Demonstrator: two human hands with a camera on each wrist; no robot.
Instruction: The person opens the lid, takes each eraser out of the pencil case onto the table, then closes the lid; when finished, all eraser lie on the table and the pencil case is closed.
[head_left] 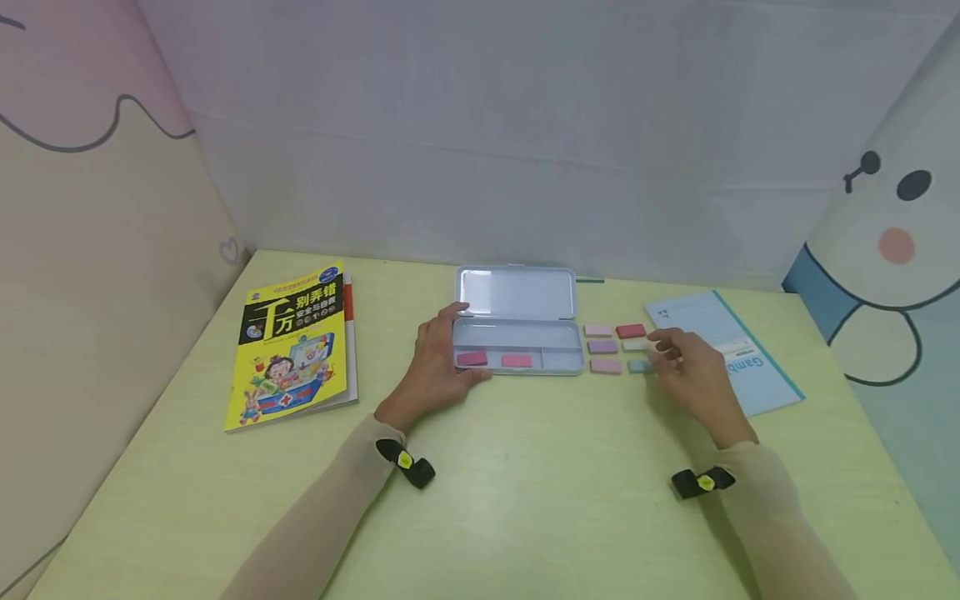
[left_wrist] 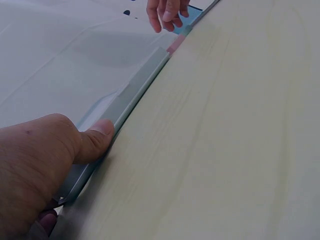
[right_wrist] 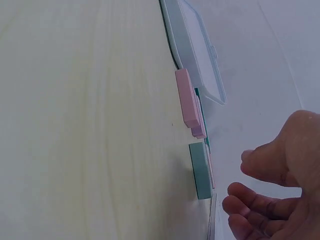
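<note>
A pale blue pencil case (head_left: 562,360) lies with its lid (head_left: 517,292) raised at the back. My left hand (head_left: 438,362) grips its left end, thumb along the front wall. Inside the front compartment are a magenta eraser-like block (head_left: 472,358) and a pink block (head_left: 516,361). Right of the case, several similar blocks stand in two columns, among them a red block (head_left: 631,331), a purple block (head_left: 602,347) and a green block (right_wrist: 200,171). My right hand (head_left: 686,367) is over the right column, fingers loosely bent, thumb apart from them, holding nothing visible. It partly hides the white block (head_left: 636,345) and the green one.
A yellow book (head_left: 296,358) lies on another book at the left of the table. At the right, a light blue notebook (head_left: 757,375) lies partly under my right hand. A white cloth wall (head_left: 525,150) rises behind the table's back edge.
</note>
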